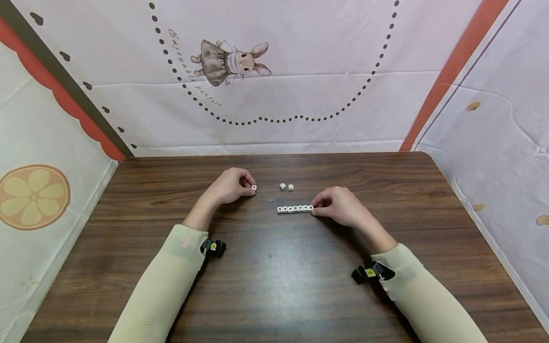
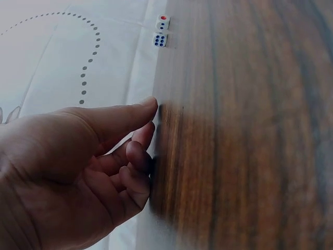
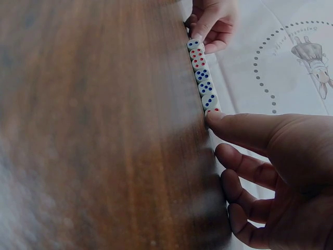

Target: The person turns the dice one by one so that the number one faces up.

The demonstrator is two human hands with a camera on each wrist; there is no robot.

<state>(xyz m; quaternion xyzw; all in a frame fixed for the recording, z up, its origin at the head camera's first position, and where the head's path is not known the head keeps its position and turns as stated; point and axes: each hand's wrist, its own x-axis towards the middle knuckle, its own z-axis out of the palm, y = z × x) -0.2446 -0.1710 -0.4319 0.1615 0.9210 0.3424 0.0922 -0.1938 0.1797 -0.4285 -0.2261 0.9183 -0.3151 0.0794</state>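
Note:
My left hand [image 1: 231, 186] pinches a small white die [image 1: 254, 187] between thumb and fingertips, close to the tabletop. In the left wrist view that die is hidden behind the left hand [image 2: 93, 166]. Several white dice stand side by side in a straight row [image 1: 295, 209], each with a single pip on top. At the row's right end, my right hand [image 1: 340, 206] holds the last die [image 1: 310, 208] between thumb and forefinger. Red and blue pips mark the row's side faces [image 3: 202, 75] in the right wrist view, where the right thumb [image 3: 244, 127] partly covers the nearest die.
Two loose dice, one [image 1: 282, 186] beside another [image 1: 290, 187], lie behind the row. The dark wooden table [image 1: 274, 286] meets a printed cloth [image 1: 326, 95] at its back edge. A small black camera is strapped to each wrist.

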